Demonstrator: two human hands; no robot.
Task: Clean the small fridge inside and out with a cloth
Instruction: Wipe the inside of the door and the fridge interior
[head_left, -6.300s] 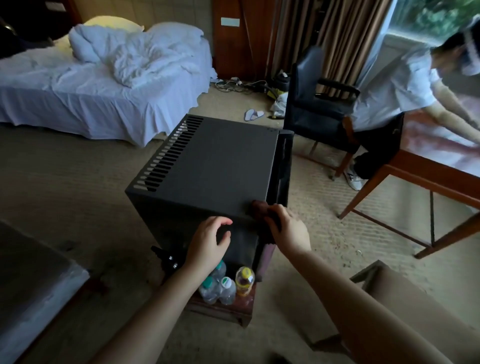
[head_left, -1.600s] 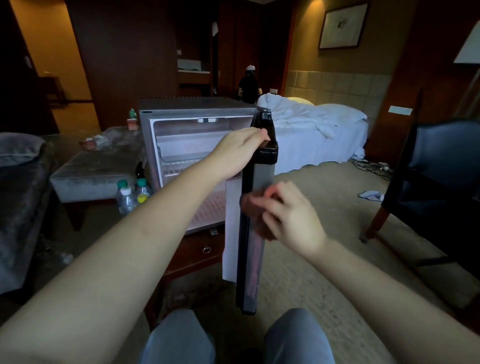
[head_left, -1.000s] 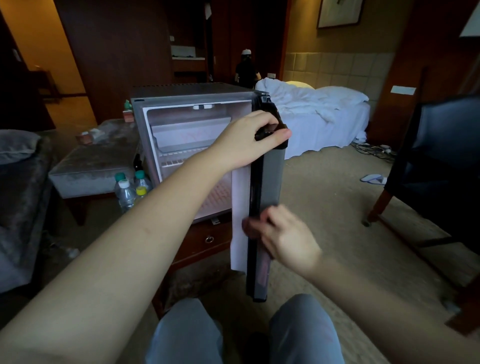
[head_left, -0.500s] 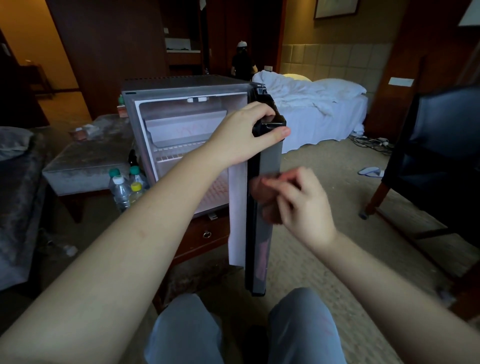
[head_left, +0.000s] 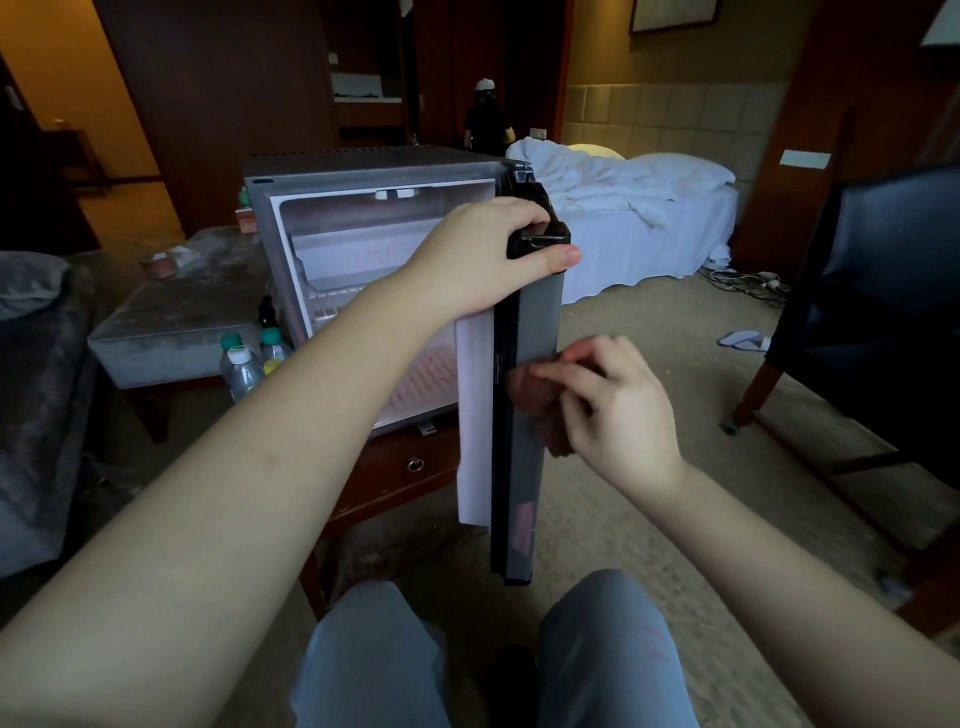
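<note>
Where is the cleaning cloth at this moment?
In the head view, right of centre: the right hand holds the cloth against the outer face of the open fridge door, halfway down, below the left hand.

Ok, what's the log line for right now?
step: door edge wipe | left hand: grips door top | right hand: holds cloth against door edge | fridge: open

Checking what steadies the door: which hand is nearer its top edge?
Left. The left hand grips the fridge door at its top edge; the right hand is lower, pressing the cloth on the door's outer face halfway down.
</note>
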